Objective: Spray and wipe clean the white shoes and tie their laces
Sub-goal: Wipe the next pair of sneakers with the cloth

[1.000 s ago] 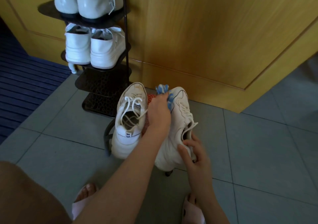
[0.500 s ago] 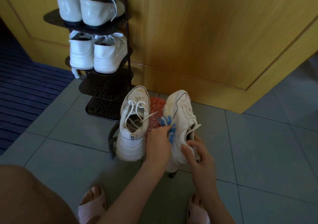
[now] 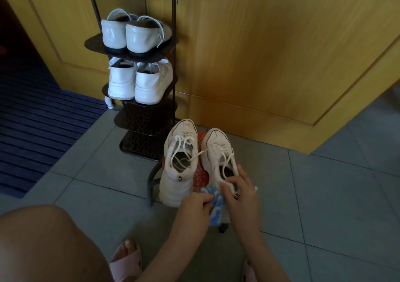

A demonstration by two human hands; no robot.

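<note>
Cloth [image 3: 214, 208] is pinched by left hand [image 3: 194, 206] at the heel of right shoe [image 3: 217, 152]; its collar is gripped by right hand [image 3: 240, 194]. Left shoe [image 3: 180, 173] is set alongside (laces [image 3: 184, 141] loose), both on red stool [image 3: 201, 174], near shoe rack [image 3: 147, 119].

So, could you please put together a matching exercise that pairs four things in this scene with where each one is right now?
Things:
1. blue-and-white cloth
2. glossy white loafers
3. right sneaker
4. pink slipper

Places:
A. on a shelf of the black rack
B. gripped at the heel by the right hand
C. on the person's foot
D. pinched in the left hand

Pairs: 1-D, 2-A, 3-B, 4-C
</note>
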